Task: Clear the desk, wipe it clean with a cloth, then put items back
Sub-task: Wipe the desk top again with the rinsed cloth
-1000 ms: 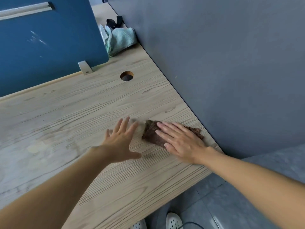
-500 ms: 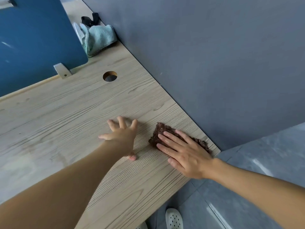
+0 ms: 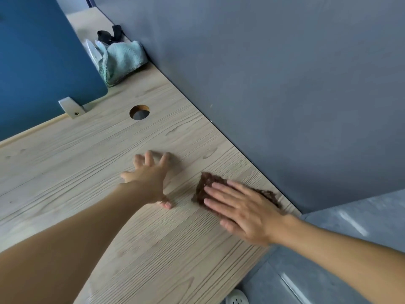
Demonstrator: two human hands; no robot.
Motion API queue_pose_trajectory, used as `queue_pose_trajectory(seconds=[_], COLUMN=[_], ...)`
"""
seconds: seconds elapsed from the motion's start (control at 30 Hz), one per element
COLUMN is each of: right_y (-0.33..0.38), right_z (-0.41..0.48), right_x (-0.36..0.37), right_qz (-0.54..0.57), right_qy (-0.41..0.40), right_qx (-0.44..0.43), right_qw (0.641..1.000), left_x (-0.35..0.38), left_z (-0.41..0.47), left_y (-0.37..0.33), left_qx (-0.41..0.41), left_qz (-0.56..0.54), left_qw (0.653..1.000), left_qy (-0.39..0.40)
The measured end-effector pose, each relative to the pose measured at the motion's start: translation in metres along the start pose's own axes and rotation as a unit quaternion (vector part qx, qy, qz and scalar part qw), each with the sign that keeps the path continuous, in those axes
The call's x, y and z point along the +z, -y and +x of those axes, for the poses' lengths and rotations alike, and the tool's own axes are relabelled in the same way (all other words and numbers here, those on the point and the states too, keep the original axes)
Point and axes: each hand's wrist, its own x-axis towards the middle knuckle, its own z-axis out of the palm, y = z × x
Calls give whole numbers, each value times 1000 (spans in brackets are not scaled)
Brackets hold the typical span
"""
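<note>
Right now my right hand (image 3: 243,211) lies flat on the cloth (image 3: 205,186), fingers straight and close together, pressing it down instead of gripping it. A flat palm spreads the pressure, so I judge it suits wiping. The cloth is brown and nubbly, and sits on the desk (image 3: 65,172) near its corner, just beside the wall (image 3: 285,84). Its far end pokes out beyond my fingertips towards ten o'clock.

My left hand (image 3: 149,178) is at nine o'clock from the cloth, apart from it. Its fingers are spread and arched, with the tips and thumb on the wood and nothing held. I take it as a brace while I lean over. It is a little blurred, so I cannot say how hard it bears down.

At twelve o'clock from that hand is a round hole (image 3: 139,112) in the top. At eleven, a metal bracket (image 3: 71,107) foots the blue panel (image 3: 43,62) along the back edge. Further off at twelve, a teal towel (image 3: 122,58) is bunched in the corner between panel and wall, with something black (image 3: 109,35) behind it that I cannot make out.

The top is pale wood grain, bare where I can see it, so I judge the clearing done and the wiping under way. The wall is matt grey and runs from twelve round to four. Below at five are grey floor (image 3: 350,227) and the toe of a white shoe (image 3: 236,298).
</note>
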Motion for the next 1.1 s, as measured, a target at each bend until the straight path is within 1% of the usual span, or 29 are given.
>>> queue_pose_trajectory(seconds=[0.03, 0.1, 0.13, 0.17, 0.2, 0.23, 0.27, 0.3, 0.37, 0.4, 0.43, 0.47, 0.5, 0.57, 0.6, 0.63, 0.7, 0.73, 0.77, 0.83, 0.87, 0.93, 1.0, 1.03, 1.1], right_y=[-11, -31, -35, -34, -28, -20, -9, 2, 17, 15, 8, 0, -10, -28, -36, -41, -36, -28, -16, 11, 18, 11, -9, -19, -42], right_z=[14, 40, 49, 55, 56, 52, 46, 39, 28, 29, 34, 42, 52, 81, 94, 105, 115, 112, 105, 87, 80, 77, 90, 102, 130], right_x=[0, -5, -5, -5, -3, -4, -4, -3, -3, -4, -4, -4, -5, -8, -10, -11, -10, -10, -10, -8, -6, -8, -9, -8, -10], right_qz=[2, 6, 4, -3, -14, -22, -23, -24, -17, -14, -9, -7, -6, 0, 5, 9, 0, -11, -16, -10, -12, -6, -3, 0, 4], right_qy=[-9, -34, -43, -49, -49, -44, -37, -29, 3, 10, 11, 5, -3, -19, -20, -21, -28, -32, -34, -25, -12, 2, -7, -11, -32], right_qx=[53, 182, 227, 249, 248, 225, 179, 114, -10, -46, -54, -33, 6, 125, 181, 219, 252, 245, 209, 88, 30, -33, -25, 3, 106], right_qw=[999, 983, 973, 967, 967, 973, 983, 993, 1000, 999, 998, 999, 1000, 992, 983, 976, 967, 969, 977, 996, 999, 999, 1000, 1000, 994], left_x=[0, 1, 1, -1, -1, 0, 0, -1, -7, -12, -15, -18, -18, -16, -14, -13, -11, -10, -10, -11, -11, -13, -12, -11, -10], left_z=[1, 1, 2, 2, 1, 0, 0, 0, 1, 2, 5, 8, 10, 15, 17, 18, 20, 20, 21, 21, 20, 19, 20, 21, 21], left_y=[0, 0, 0, 1, 1, -1, 0, 1, 6, 10, 16, 21, 24, 27, 27, 26, 27, 28, 29, 31, 32, 32, 33, 34, 35], left_qx=[-2, 0, 1, 0, 1, 4, 8, 12, 25, 36, 45, 51, 47, 11, -10, -29, -48, -51, -52, -46, -44, -40, -39, -41, -40], left_qz=[2, 1, 3, 4, 6, 8, 13, 16, 11, 8, 8, 9, 11, 8, 1, -8, -20, -21, -20, -20, -25, -27, -26, -26, -26], left_qw=[1000, 1000, 1000, 1000, 1000, 1000, 1000, 1000, 999, 999, 999, 999, 999, 999, 999, 999, 998, 998, 998, 999, 999, 999, 999, 999, 999], left_qy=[-1, 1, 1, 1, 6, 8, 9, 12, 28, 32, 26, 13, -5, -33, -32, -25, -18, -18, -17, -19, -18, -15, -16, -16, -14])
